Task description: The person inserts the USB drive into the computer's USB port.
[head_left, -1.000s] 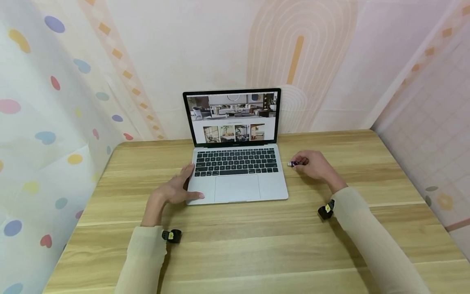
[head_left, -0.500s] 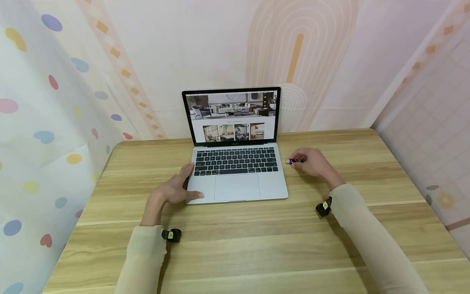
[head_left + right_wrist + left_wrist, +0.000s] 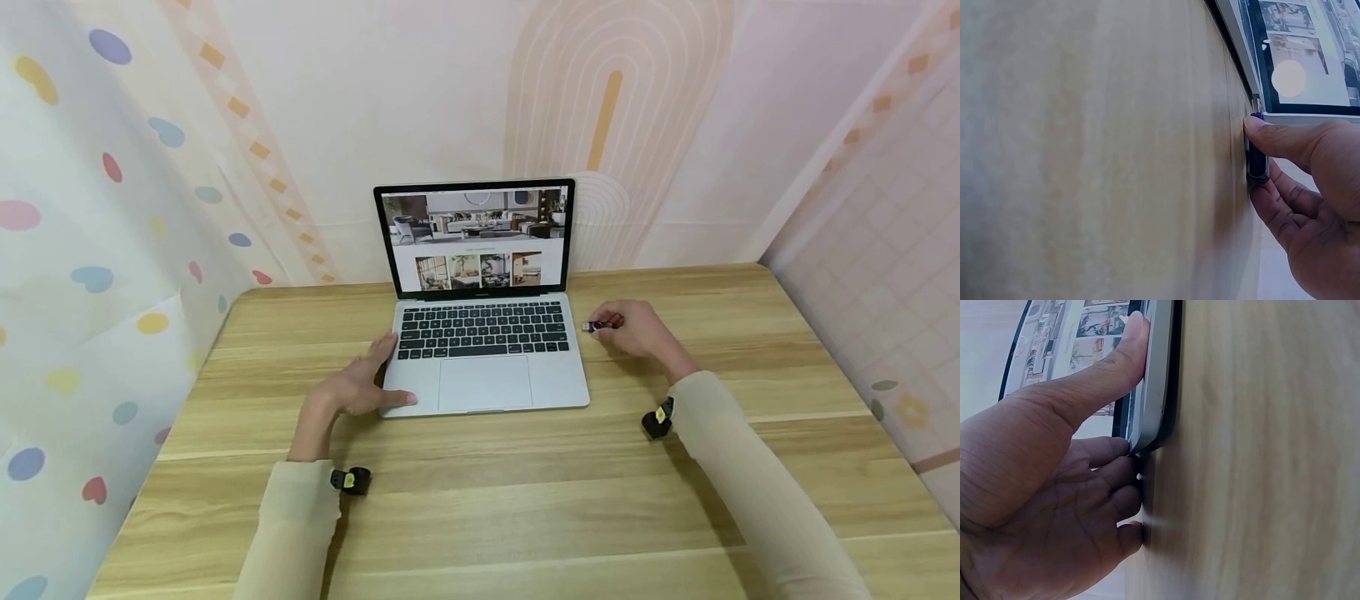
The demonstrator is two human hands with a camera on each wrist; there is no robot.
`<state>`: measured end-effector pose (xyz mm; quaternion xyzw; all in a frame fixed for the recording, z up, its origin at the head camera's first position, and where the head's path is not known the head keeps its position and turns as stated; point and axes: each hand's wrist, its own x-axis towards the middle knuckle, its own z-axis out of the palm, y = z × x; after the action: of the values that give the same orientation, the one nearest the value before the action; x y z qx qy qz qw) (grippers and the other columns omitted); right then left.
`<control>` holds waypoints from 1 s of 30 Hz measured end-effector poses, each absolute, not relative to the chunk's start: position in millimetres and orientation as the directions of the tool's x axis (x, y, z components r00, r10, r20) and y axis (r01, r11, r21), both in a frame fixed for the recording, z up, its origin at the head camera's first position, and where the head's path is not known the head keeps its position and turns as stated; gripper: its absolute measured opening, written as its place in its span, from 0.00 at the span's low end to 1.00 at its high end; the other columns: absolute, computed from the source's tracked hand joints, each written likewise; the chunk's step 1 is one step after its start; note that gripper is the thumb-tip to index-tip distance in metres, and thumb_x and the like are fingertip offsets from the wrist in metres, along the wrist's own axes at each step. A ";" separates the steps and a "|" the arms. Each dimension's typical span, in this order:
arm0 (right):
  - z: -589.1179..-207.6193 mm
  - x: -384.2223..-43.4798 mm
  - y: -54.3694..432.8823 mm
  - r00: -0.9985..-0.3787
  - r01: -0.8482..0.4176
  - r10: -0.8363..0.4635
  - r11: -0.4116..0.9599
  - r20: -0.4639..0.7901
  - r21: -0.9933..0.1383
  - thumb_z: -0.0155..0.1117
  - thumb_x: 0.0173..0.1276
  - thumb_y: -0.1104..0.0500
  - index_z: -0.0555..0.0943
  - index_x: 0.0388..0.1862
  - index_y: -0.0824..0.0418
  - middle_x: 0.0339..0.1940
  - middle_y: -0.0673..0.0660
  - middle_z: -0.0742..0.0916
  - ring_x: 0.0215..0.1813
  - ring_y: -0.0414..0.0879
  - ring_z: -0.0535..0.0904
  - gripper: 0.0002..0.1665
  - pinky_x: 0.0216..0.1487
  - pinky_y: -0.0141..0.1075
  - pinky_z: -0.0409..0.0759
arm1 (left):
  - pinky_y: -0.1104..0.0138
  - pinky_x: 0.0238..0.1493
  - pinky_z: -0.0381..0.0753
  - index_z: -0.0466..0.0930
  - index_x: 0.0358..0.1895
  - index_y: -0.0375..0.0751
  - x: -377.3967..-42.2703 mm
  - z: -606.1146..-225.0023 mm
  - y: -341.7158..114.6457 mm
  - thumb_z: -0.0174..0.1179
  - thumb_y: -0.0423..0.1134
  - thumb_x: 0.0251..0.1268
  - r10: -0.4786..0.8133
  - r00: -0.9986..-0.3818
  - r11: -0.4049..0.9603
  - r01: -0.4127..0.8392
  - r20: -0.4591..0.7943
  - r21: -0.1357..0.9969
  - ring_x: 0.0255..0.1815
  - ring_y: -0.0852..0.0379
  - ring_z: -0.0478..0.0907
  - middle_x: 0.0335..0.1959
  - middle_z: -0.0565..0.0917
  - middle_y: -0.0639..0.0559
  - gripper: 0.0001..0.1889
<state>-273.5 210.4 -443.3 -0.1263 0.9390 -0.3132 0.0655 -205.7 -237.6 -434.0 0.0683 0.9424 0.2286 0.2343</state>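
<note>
An open silver laptop (image 3: 483, 383) stands on the wooden table, its screen lit with room pictures. My left hand (image 3: 356, 385) holds its front left corner, thumb on the palm rest and fingers along the left side. In the left wrist view, the fingertips (image 3: 1129, 501) reach down to the tabletop beside the laptop's edge. My right hand (image 3: 633, 327) pinches a small dark purple USB stick (image 3: 1257, 153) between thumb and fingers. Its metal plug points left at the laptop's right side, its tip right by that edge. The port itself is hidden.
The wooden table (image 3: 495, 500) spreads around the laptop on all sides. Behind it hangs a patterned cloth (image 3: 450, 100), with spotted cloth (image 3: 90, 333) on the left and more cloth on the right. A black camera (image 3: 657, 421) sits at each wrist.
My right hand has moved slightly left and away from me with the USB stick, bringing the plug closer to the laptop's right edge. My left hand stays in place on the corner.
</note>
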 end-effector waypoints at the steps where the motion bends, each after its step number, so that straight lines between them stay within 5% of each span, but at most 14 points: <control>1: -443.4 -273.6 210.2 -0.959 -0.198 -0.279 0.770 -0.042 -0.606 0.67 0.71 0.63 0.86 0.50 0.62 0.46 0.61 0.90 0.47 0.53 0.83 0.10 0.52 0.45 0.81 | 0.37 0.83 0.42 0.30 0.85 0.44 -205.7 -434.2 -237.6 0.67 0.62 0.63 0.237 -0.881 0.886 0.023 -0.410 0.463 0.85 0.32 0.34 0.86 0.33 0.38 0.62; 30: -443.0 -285.1 204.1 -0.961 -0.199 -0.274 0.765 -0.030 -0.612 0.66 0.72 0.63 0.86 0.51 0.62 0.46 0.62 0.89 0.47 0.54 0.83 0.11 0.53 0.47 0.82 | 0.39 0.83 0.42 0.29 0.84 0.43 -204.7 -432.3 -237.5 0.67 0.61 0.64 0.249 -0.878 0.883 0.034 -0.408 0.467 0.86 0.34 0.33 0.86 0.33 0.37 0.62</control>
<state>-285.1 204.1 -443.0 -0.1260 0.9377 -0.3184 0.0591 -204.7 -237.5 -432.3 0.0752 0.9416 0.2294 0.2349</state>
